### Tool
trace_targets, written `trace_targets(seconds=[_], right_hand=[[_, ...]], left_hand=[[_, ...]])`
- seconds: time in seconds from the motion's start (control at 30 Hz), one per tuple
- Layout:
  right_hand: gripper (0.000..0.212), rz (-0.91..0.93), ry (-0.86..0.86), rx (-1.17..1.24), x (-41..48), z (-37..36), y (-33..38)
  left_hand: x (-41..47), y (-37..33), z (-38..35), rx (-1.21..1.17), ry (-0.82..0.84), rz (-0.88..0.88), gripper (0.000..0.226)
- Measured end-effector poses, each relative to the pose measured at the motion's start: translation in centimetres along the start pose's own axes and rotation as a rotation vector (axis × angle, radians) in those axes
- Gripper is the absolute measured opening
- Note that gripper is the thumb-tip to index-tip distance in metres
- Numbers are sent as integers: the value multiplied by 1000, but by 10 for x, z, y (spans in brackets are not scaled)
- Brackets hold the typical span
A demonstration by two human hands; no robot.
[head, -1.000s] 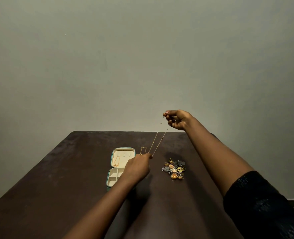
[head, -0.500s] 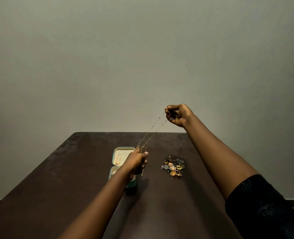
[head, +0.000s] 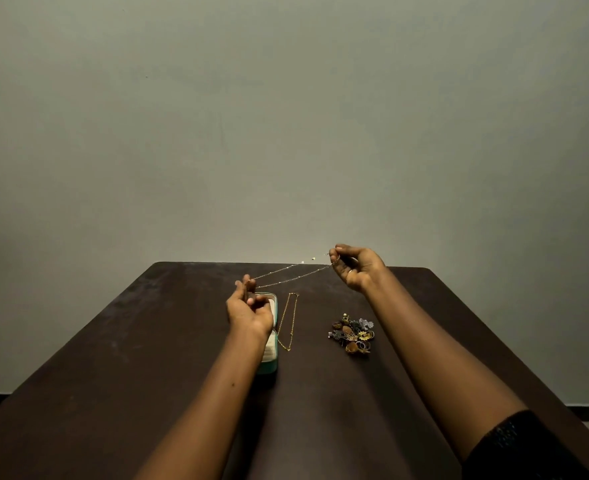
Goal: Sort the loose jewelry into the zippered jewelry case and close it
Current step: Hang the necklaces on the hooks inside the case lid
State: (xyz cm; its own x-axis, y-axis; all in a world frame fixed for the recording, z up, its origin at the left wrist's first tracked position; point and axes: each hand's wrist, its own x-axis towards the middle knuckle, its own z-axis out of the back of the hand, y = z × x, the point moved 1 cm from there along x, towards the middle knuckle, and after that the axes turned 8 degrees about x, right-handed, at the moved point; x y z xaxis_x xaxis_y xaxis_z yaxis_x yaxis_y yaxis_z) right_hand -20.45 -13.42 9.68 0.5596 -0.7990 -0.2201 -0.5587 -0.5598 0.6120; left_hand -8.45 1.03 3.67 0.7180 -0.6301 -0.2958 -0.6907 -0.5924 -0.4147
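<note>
Table (head: 140,358); chain (head: 307,273) pinched between left fingers (head: 242,289), right fingers (head: 338,258)

The teal zippered jewelry case (head: 271,344) is mostly hidden behind the left hand (head: 250,308) and its forearm. Only its right wall and a strip of cream lining show, so its compartments cannot be read. Above the case, the thin beaded silver chain (head: 286,276) vanishes into the pinching fingers of the left hand and the right hand (head: 357,268), its ends unseen. Right of the case, the small heap of mixed gold and grey jewelry (head: 353,336) is too fine to tell piece from piece. The dark brown table (head: 147,375) and the black sleeve (head: 528,448) run off the bottom edge.
</note>
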Motion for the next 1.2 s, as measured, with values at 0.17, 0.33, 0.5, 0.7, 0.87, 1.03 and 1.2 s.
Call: trace_targets(seconds=[0.17,0.33,0.5,0.7,0.87,1.03,1.2], right_hand=[[21,-34,-14,8,-2,4,-12],[23,-32,-49,-43,-2,7,-20],[23,-35,-24,-251,-8,4,-25],[19,7,30,-609,-16,-11,-28],[15,19,96,-901,-24,-27,-32],[5,110,70,-1155,-18,-32,-43],[8,187,64,-1321,-19,-33,-52]], left_hand=[[7,-9,0,143,-132,2,22],[3,-18,2,88,-98,95,24],[2,-21,-1,268,-69,106,27],[3,-20,-7,750,73,88,23],[-8,-17,-17,1300,185,-41,18],[-12,-12,-18,1470,253,19,20],[-14,-5,-14,1508,256,81,19]])
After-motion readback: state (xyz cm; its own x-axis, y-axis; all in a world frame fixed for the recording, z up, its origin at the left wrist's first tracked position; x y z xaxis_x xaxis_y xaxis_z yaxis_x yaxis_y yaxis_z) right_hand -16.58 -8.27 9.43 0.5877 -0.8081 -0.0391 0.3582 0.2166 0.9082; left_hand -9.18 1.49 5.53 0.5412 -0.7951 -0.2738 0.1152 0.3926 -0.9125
